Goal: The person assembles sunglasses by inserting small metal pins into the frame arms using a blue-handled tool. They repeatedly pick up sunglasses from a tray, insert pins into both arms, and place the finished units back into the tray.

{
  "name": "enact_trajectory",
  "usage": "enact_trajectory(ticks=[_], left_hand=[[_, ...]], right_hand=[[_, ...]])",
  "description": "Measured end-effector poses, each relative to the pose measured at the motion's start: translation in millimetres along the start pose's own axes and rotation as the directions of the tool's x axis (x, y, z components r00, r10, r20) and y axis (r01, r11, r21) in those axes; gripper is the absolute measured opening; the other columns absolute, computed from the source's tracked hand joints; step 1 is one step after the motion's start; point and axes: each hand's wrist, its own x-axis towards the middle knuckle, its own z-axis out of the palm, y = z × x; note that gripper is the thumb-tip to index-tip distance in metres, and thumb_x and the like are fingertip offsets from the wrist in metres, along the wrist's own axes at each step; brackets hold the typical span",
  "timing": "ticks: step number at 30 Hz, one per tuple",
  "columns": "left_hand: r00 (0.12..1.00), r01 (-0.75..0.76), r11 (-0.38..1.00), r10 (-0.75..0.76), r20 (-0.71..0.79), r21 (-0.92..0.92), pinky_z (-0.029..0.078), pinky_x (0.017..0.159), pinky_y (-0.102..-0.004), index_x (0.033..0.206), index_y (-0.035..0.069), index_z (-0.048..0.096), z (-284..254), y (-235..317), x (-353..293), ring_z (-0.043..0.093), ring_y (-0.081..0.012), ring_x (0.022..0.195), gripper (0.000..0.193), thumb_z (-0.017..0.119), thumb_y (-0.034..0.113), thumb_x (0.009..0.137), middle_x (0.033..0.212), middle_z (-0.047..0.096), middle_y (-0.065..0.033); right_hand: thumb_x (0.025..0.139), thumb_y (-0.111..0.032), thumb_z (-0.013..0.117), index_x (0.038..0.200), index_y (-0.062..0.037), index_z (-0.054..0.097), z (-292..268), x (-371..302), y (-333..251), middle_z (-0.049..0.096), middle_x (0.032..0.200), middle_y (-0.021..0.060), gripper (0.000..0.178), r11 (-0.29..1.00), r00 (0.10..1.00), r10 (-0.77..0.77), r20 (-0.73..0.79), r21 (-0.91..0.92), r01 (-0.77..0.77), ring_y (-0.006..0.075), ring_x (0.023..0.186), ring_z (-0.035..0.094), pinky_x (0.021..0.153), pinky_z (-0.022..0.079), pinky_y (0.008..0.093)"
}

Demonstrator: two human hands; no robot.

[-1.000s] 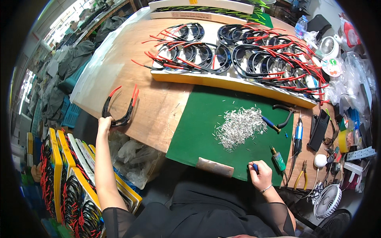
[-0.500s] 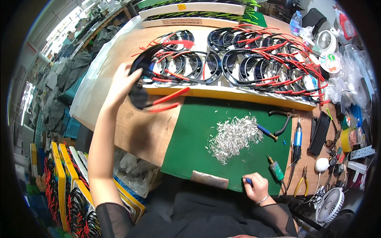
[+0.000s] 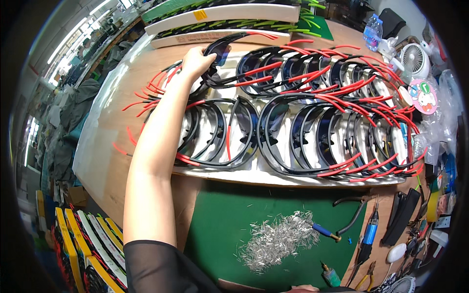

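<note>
My left hand (image 3: pixel 198 63) is closed on a pair of black wraparound glasses (image 3: pixel 221 52) with red arm tips. It holds them over the far left part of a shallow, white-lined tray (image 3: pixel 254 176), where several similar glasses (image 3: pixel 298 134) stand in rows. My left forearm crosses the tray's left end and hides part of it. At the bottom edge only a sliver of my right hand (image 3: pixel 304 288) shows, its fingers out of sight. Beyond it, a pile of small silvery pieces (image 3: pixel 281 239) lies on the green mat (image 3: pixel 210 219).
A blue-handled tool (image 3: pixel 325 231) touches the pile. To the right lie a blue pen-like tool (image 3: pixel 371 232), a green-handled tool (image 3: pixel 330 276) and yellow-handled pliers (image 3: pixel 365 280). Stacked boxes (image 3: pixel 224 35) stand at the back, near a water bottle (image 3: pixel 373 33) and a white fan (image 3: pixel 414 58).
My left hand has carried the glasses from the tray's near left corner to its far left part. The view has tilted up, leaving my right hand almost out of the picture.
</note>
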Motion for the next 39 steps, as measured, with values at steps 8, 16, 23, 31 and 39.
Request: enact_trajectory(ticks=[8,16,23,31,39], left_hand=[[0.996,0.088,0.933,-0.091,-0.007,0.35,0.046,0.08,-0.0409,0.094,0.001,0.061,29,26,-23,0.059,-0.0339,0.093,0.04,0.063,0.036,0.075,0.097,0.061,-0.0218],[0.988,0.091,0.959,-0.053,-0.144,0.268,0.044,0.083,-0.0411,0.1,-0.004,0.057,-3,6,-19,0.057,-0.037,0.095,0.033,0.053,0.022,0.08,0.097,0.06,-0.026],[0.933,-0.03,0.873,-0.15,0.327,0.486,0.048,0.078,-0.0369,0.086,-0.003,0.064,-20,13,-56,0.061,-0.0315,0.088,0.033,0.066,0.018,0.06,0.091,0.063,-0.0213],[0.944,-0.047,0.813,-0.155,0.293,0.58,0.048,0.079,-0.0388,0.091,-0.003,0.063,-15,1,-53,0.06,-0.0318,0.093,0.038,0.066,0.026,0.066,0.097,0.061,-0.0215],[0.99,0.117,0.868,-0.061,-0.129,0.484,0.047,0.075,-0.0443,0.088,-0.004,0.056,-27,19,-77,0.06,-0.0383,0.085,0.022,0.052,0.016,0.079,0.085,0.061,-0.0251]], right_hand=[[0.067,-0.006,0.061,0.087,-0.0096,0.059,6,8,-3,0.059,0.074,0.0082,0.021,0.991,0.988,0.126,0.094,0.03,-0.129,0.0267,0.063,0.057,0.055,0.045,0.0351],[0.07,-0.008,0.06,0.092,-0.011,0.059,7,6,-2,0.058,0.078,0.01,0.023,0.986,0.981,0.154,0.114,0.046,-0.16,0.0295,0.068,0.056,0.059,0.045,0.0379],[0.072,-0.01,0.06,0.097,-0.0123,0.058,8,-5,6,0.058,0.082,0.0115,0.025,0.986,0.984,0.155,0.089,0.048,-0.16,0.032,0.072,0.056,0.062,0.045,0.0403],[0.075,-0.012,0.059,0.102,-0.0138,0.058,9,-4,-3,0.058,0.087,0.0133,0.027,0.973,0.966,0.21,0.151,0.063,-0.222,0.0348,0.077,0.056,0.066,0.045,0.0431],[0.074,-0.013,0.062,0.101,-0.0121,0.059,30,-31,38,0.059,0.088,0.0127,0.028,0.991,0.988,0.128,0.085,0.03,-0.131,0.0317,0.078,0.057,0.068,0.046,0.0414]])
